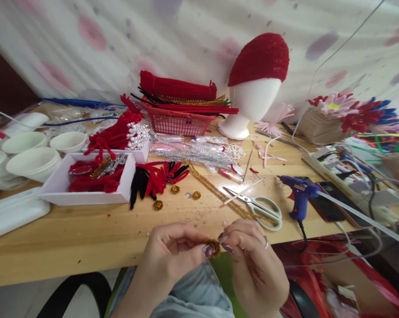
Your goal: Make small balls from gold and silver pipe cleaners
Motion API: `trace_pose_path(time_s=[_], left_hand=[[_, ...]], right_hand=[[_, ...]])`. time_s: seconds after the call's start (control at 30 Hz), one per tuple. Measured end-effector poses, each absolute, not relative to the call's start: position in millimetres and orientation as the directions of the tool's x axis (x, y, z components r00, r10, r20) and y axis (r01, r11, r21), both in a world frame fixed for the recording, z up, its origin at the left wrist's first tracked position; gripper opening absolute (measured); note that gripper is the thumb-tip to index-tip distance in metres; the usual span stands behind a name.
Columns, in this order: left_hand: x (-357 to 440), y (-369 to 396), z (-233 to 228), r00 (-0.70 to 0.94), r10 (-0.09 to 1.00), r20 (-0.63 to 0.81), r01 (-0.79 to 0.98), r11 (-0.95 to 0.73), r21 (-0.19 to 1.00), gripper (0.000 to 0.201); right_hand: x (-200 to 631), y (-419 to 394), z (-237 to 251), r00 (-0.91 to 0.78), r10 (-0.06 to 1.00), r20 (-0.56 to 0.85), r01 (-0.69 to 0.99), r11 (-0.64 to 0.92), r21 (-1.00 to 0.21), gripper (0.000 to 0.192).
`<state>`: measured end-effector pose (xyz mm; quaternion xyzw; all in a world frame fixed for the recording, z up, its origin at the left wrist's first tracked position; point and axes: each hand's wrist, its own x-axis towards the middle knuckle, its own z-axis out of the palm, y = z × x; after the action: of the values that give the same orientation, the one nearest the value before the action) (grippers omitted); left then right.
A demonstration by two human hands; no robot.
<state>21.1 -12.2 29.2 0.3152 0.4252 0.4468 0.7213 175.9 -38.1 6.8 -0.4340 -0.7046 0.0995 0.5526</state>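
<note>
A small coil of gold tinsel pipe cleaner [216, 246] is pinched between the thumb and fingers of my left hand [168, 258], just off the table's front edge. My right hand [257, 260], with a ring on one finger, has its fingertips closed at the coil's right side. Whether they grip a loose end cannot be made out. Beyond my hands lie three similar gold coils [158, 205] on the wood. Long gold pipe cleaner strands [212, 187] stretch diagonally toward the scissors [267, 211], whose handles are pale green.
A blue glue gun [299, 194] stands right, beside two phones [328, 201] and a power strip [332, 170]. White boxes [90, 198] of red pieces and several pale cups [34, 161] occupy the left. Behind are a red basket [176, 123] and a red-capped foam head [252, 99].
</note>
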Motion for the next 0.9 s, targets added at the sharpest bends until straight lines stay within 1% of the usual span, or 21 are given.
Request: trace_pose_path(time_s=[0.1, 0.3, 0.47, 0.7, 0.8, 0.9], left_hand=[[23, -13, 28, 0.209, 0.931, -0.298, -0.386, 0.358, 0.850, 0.008], [25, -17, 29, 0.199, 0.923, -0.330, -0.428, 0.385, 0.818, 0.011], [29, -16, 28, 0.176, 0.924, -0.339, -0.455, 0.382, 0.804, 0.011], [34, -13, 30, 0.175, 0.907, -0.382, -0.517, 0.415, 0.749, 0.023], [33, -14, 33, 0.156, 0.897, -0.414, -0.522, 0.430, 0.737, 0.029], [34, -15, 35, 0.134, 0.892, -0.432, -0.522, 0.434, 0.735, 0.030]], right_hand=[[174, -40, 1, 0.013, 0.676, 0.737, 0.531, 0.620, -0.578, 0.027], [172, -41, -5, 0.045, 0.627, 0.777, 0.571, 0.623, -0.535, 0.027], [172, -39, -12, 0.091, 0.556, 0.826, 0.585, 0.641, -0.497, 0.025], [166, -31, -14, 0.127, 0.472, 0.873, 0.598, 0.666, -0.447, 0.018], [164, -33, -11, 0.107, 0.453, 0.885, 0.635, 0.654, -0.411, 0.022], [164, -37, -13, 0.096, 0.469, 0.878, 0.638, 0.648, -0.416, 0.026]])
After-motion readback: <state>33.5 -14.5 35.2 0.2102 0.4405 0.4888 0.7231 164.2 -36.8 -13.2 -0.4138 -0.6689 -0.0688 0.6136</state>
